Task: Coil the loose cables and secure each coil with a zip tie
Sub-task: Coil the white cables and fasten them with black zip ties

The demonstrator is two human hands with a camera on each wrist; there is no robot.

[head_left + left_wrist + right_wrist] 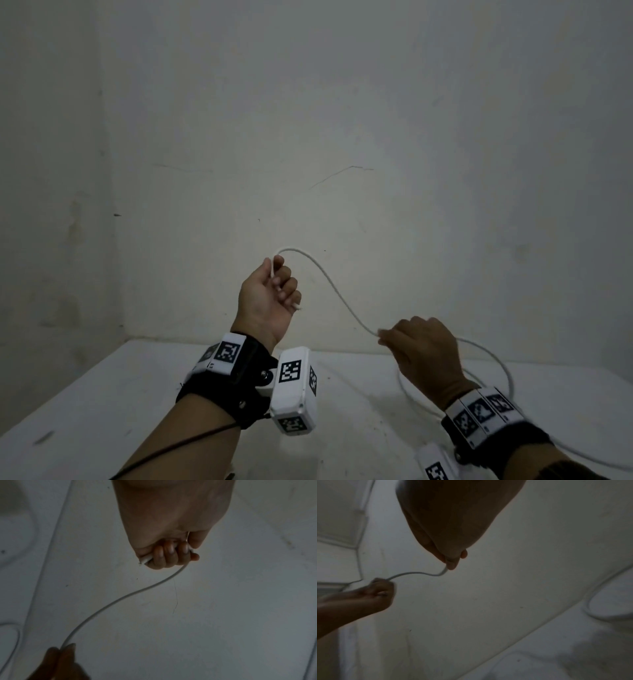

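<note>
The left hand [269,301] is raised, its fingers [169,553] curled around the cut end of the white cable [334,281], probably as anchor for the coil. The right hand [424,356] pinches the cable lower, feeding slack; the remainder lies looped on the bench [120,394].

Left hand gripping the end of a white cable

The left hand [171,524] hangs from the top edge with its fingers [159,555] curled round the white cable [120,600], whose cut end pokes out just beside the little finger. From the fist the cable swings down and to the left in a long S-curve to the right hand [58,662], dark at the bottom edge, which pinches it between fingertips. Behind lies a pale wall [240,601] with 1 thin crack, and more cable loops blur at the left edge.
</note>
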